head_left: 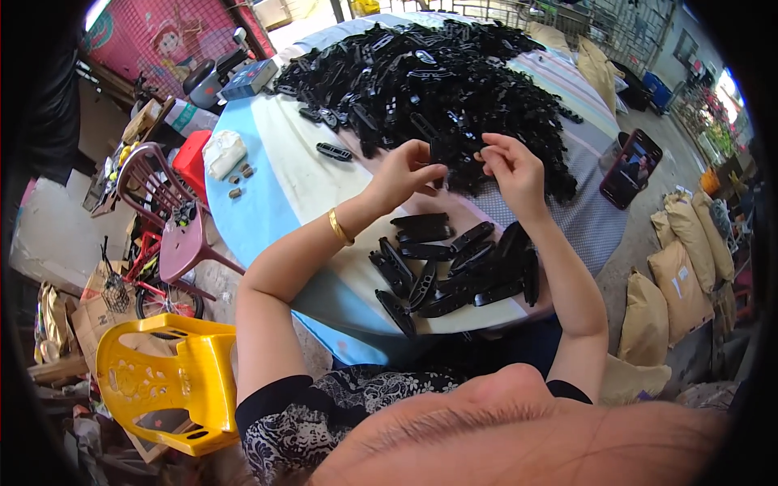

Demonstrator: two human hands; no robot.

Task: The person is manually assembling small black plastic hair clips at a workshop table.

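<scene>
Two Hands at Work Before a Heap of Black Plastic Pieces

At the round table, whose striped tablecloth (271,198) fills the middle of the frame, a person has both bare hands raised, a little above centre. The left hand (403,176) has its thumb and fingers clamped on a dark plastic piece (438,155), which is held about upright. The right hand (519,176) is just beside it, on the right, with its thumb and forefinger close together; if they pinch something small, I cannot tell.

Behind the hands, a big heap of black plastic pieces (405,89) spreads over the upper centre. Nearer to the person, below the hands, lies a smaller group of oblong black pieces (424,283), several of them touching or overlapping. One slotted black piece (333,151) lies alone, left of the left hand.

On the left forearm there is a gold-coloured bangle (339,227). A smartphone (631,168) with a lit screen stands tilted at the right edge of the table. At the table's left side I see a white bag (224,154), with small brownish bits (246,171) near it. In the lower left is a yellow plastic chair (207,381); at far right, full sacks (679,275) stand on the floor.
</scene>
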